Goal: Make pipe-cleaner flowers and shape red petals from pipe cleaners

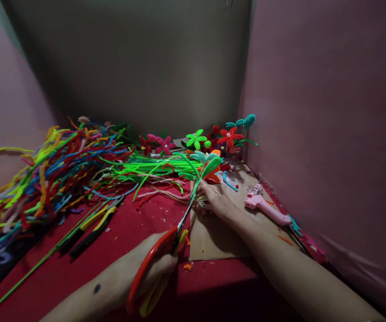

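A loose heap of many-coloured fuzzy pipe cleaners (48,174) spreads to the left of the grip, with a bundle of bright green stems (152,169) lying between that heap and the hands. Beyond the grip, against the back wall, stand finished pipe-cleaner flowers (228,136) in red, pink, green and teal. A pink plastic glue gun (266,206) lies to the right of the grip on a brown cardboard sheet (213,241), which rests on the red cloth table top (112,259).

The left hand (157,264) is closed around the red-handled scissors (166,250), whose blades reach up to the green stem of a small pipe-cleaner flower (206,166). The right hand (217,200) pinches that stem just below its leaves, holding it over the cardboard.
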Demonstrator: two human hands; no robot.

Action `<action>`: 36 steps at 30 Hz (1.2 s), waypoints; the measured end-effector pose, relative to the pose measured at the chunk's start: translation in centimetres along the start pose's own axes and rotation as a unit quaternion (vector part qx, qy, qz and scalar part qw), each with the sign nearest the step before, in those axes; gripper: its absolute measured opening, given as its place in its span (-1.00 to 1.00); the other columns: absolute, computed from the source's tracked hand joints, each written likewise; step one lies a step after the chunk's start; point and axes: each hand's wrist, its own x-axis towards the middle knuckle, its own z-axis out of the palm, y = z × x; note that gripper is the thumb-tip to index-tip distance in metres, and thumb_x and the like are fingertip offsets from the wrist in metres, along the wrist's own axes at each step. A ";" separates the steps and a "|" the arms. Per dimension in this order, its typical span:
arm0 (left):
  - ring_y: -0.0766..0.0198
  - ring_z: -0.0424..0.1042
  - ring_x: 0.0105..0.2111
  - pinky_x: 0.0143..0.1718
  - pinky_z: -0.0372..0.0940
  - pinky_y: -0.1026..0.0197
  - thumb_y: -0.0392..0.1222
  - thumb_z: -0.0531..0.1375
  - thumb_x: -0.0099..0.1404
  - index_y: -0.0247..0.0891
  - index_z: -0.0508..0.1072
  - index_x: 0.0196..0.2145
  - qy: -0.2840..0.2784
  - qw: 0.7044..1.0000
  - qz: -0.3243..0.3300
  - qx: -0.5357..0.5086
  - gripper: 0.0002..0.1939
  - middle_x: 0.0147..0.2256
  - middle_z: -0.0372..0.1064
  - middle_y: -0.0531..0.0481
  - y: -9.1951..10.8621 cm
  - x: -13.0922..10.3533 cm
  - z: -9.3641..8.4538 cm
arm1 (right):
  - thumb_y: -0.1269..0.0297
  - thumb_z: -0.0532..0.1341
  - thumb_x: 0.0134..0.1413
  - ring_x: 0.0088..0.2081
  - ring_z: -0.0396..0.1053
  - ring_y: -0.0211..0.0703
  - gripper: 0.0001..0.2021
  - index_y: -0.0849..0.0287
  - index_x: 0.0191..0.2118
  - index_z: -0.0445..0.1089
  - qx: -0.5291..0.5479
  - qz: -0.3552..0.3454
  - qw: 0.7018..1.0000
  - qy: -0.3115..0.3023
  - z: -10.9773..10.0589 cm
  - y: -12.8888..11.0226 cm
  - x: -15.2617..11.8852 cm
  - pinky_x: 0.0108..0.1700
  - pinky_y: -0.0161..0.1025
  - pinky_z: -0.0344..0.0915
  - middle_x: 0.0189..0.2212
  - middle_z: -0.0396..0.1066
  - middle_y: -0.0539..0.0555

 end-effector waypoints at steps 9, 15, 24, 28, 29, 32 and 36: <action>0.21 0.32 -0.46 -0.50 0.24 0.29 -0.18 0.25 -0.10 -0.16 0.46 -0.50 -0.086 0.994 0.019 0.070 -0.88 -0.56 0.38 0.04 0.3 -0.5 -0.1 | 0.00 -0.13 0.18 -0.72 0.24 -0.33 -0.54 0.23 -0.40 0.34 -0.003 0.004 1.000 -0.001 -0.1 -0.4 -0.1 -0.69 -0.41 0.12 -0.68 0.30 0.01; 0.22 0.28 -0.46 -0.51 0.21 0.30 -0.11 0.24 -0.07 -0.16 0.46 -0.49 -0.065 0.993 0.034 0.092 -0.87 -0.48 0.40 -0.01 -1.0 -0.3 -0.2 | -0.01 -0.13 0.18 -0.72 0.24 -0.31 -0.55 0.23 -0.40 0.31 -0.008 -0.001 1.000 0.005 -0.1 0.0 0.1 -0.70 -0.40 0.12 -0.67 0.30 0.01; 0.23 0.28 -0.47 -0.49 0.20 0.28 -0.08 0.18 -0.02 -0.08 0.46 -0.48 -0.036 0.990 0.046 0.130 -0.88 -0.49 0.39 0.02 -1.5 -1.3 -0.5 | -0.03 -0.13 0.17 -0.72 0.22 -0.36 -0.54 0.22 -0.46 0.28 -0.014 -0.007 1.000 0.002 -0.2 0.1 0.2 -0.68 -0.42 0.13 -0.68 0.27 -0.01; 0.24 0.27 -0.52 -0.55 0.15 0.28 -0.10 0.17 -0.03 -0.08 0.45 -0.50 -0.025 0.988 0.039 0.146 -0.90 -0.54 0.38 0.05 -1.3 -1.0 -0.3 | -0.08 -0.13 0.15 -0.71 0.22 -0.35 -0.51 0.22 -0.45 0.28 -0.006 0.004 1.000 0.005 -0.1 0.1 0.0 -0.69 -0.43 0.11 -0.69 0.28 0.00; 0.24 0.26 -0.54 -0.57 0.14 0.28 -0.11 0.18 -0.04 -0.10 0.44 -0.52 -0.022 0.988 0.036 0.149 -0.91 -0.56 0.37 0.05 -1.3 -0.7 -0.1 | -0.09 -0.13 0.14 -0.71 0.22 -0.35 -0.51 0.22 -0.44 0.29 -0.008 0.005 1.000 0.003 -0.1 0.1 0.0 -0.68 -0.42 0.11 -0.69 0.29 0.00; 0.24 0.26 -0.56 -0.60 0.11 0.29 -0.14 0.17 -0.07 -0.15 0.42 -0.56 -0.011 0.987 0.028 0.155 -0.93 -0.59 0.35 0.05 -1.3 0.3 0.5 | -0.09 -0.14 0.15 -0.71 0.23 -0.35 -0.50 0.22 -0.43 0.30 -0.022 -0.011 1.000 0.005 -0.2 0.4 0.1 -0.66 -0.42 0.13 -0.69 0.30 0.00; 0.25 0.27 -0.57 -0.62 0.09 0.31 -0.14 0.16 -0.07 -0.18 0.40 -0.59 0.018 0.986 0.013 0.166 -0.91 -0.59 0.36 0.05 -1.3 1.1 1.3 | -0.07 -0.14 0.16 -0.71 0.23 -0.36 -0.50 0.22 -0.48 0.28 -0.029 -0.026 0.999 0.004 -0.3 0.6 0.2 -0.65 -0.42 0.14 -0.69 0.30 0.01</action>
